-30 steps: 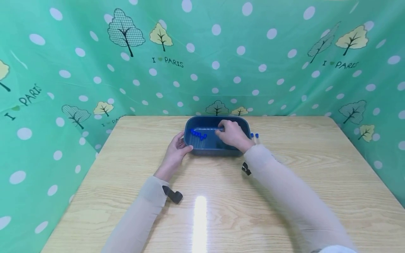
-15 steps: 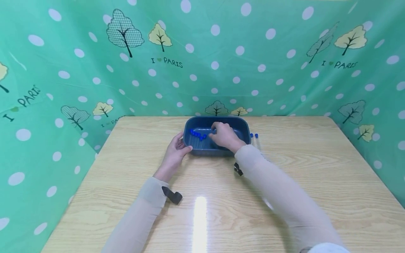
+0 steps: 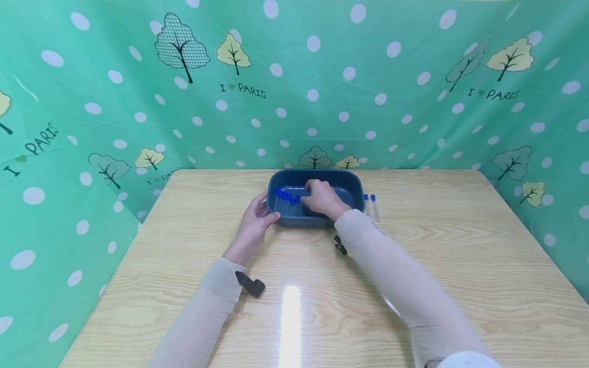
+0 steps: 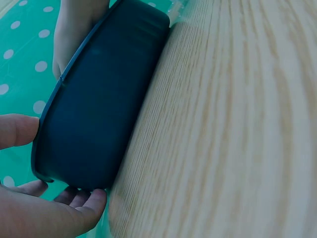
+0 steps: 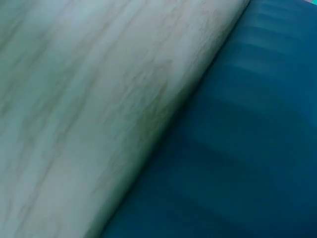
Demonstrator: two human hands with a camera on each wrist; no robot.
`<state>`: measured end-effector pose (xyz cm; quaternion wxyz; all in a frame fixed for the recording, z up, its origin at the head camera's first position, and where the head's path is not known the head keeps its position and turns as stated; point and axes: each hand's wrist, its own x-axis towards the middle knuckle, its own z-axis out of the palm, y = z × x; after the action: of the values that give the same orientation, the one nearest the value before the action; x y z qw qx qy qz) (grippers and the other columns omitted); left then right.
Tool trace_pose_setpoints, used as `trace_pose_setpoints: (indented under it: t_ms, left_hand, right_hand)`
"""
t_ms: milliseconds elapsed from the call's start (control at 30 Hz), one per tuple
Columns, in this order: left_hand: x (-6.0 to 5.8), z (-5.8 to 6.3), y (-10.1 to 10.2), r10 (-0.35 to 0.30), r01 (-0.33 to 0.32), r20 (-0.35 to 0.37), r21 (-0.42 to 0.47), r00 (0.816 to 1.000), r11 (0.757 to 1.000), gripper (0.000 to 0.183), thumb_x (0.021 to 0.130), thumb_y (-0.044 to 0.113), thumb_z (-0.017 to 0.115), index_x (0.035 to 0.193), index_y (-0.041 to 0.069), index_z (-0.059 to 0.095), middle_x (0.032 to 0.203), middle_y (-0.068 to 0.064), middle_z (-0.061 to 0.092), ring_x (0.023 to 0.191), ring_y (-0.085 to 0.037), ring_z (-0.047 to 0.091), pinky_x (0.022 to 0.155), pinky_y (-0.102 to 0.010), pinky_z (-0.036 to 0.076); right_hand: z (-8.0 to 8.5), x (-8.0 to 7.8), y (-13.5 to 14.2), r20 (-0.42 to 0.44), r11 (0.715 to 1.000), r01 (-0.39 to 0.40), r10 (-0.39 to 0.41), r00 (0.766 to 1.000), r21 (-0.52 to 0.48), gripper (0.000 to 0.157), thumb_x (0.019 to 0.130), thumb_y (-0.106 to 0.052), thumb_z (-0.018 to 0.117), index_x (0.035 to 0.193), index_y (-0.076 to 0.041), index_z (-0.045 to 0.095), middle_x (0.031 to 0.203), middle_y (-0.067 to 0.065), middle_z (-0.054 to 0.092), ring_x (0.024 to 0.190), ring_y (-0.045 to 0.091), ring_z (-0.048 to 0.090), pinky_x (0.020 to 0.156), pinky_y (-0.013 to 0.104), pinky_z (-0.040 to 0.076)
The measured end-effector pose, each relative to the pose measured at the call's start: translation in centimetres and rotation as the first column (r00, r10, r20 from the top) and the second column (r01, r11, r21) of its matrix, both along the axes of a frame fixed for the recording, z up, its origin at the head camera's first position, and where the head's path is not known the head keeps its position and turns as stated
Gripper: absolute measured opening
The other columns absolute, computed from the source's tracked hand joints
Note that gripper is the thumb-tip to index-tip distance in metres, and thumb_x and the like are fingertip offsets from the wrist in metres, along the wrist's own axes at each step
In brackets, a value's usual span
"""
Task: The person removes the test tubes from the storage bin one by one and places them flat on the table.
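A dark blue rectangular tub stands at the table's far edge. My left hand grips its left end in the head view. In the left wrist view, the thumb lies at the rim and the fingers bend against the outer wall. Several clear, thin tubes with blue caps lie side by side at the tub's left. My right hand reaches inside, thumb and forefinger apart, close beside the rightmost cap. Whether it touches that cap is unclear. The right wrist view shows only the tub's outer wall and table.
Two more blue-capped clear tubes lie on the wooden table, just right of the tub. A green dotted cloth hangs behind the table and along its sides. A bright light reflection crosses the tabletop in front.
My right hand has moved left inside the tub, toward the row of blue caps, and slowed. The left hand and the tub have stayed in place.
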<state>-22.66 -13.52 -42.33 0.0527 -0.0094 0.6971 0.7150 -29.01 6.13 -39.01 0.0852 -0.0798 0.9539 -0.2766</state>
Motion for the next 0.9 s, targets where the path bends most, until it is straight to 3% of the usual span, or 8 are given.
trace_pose_setpoints:
  t_ms: [200,900]
  left_hand:
    - [-0.1,-0.1,-0.1,0.001,-0.001,0.007,-0.031,1.0,1.0,0.07,0.087,0.002,0.065,0.148,0.016,0.033,0.144,-0.017,0.041,0.132,-0.028,0.041,0.104,-0.039,0.042]
    - [0.0,-0.1,-0.3,-0.004,0.005,0.011,-0.056,1.0,0.998,0.07,0.087,0.006,0.066,0.148,0.019,0.033,0.144,-0.014,0.041,0.132,-0.028,0.041,0.105,-0.039,0.042]
  right_hand:
    - [-0.1,0.0,-0.6,0.011,1.0,0.002,-0.002,1.0,0.018,0.042,0.092,-0.028,0.063,0.126,-0.005,0.055,0.117,0.011,0.061,0.09,0.023,0.057,0.081,0.039,0.052]
    - [-0.7,-0.5,-1.9,0.022,0.997,-0.023,0.021,1.0,0.075,0.038,0.086,-0.026,0.068,0.116,-0.005,0.059,0.104,0.009,0.063,0.088,0.022,0.057,0.081,0.039,0.052]
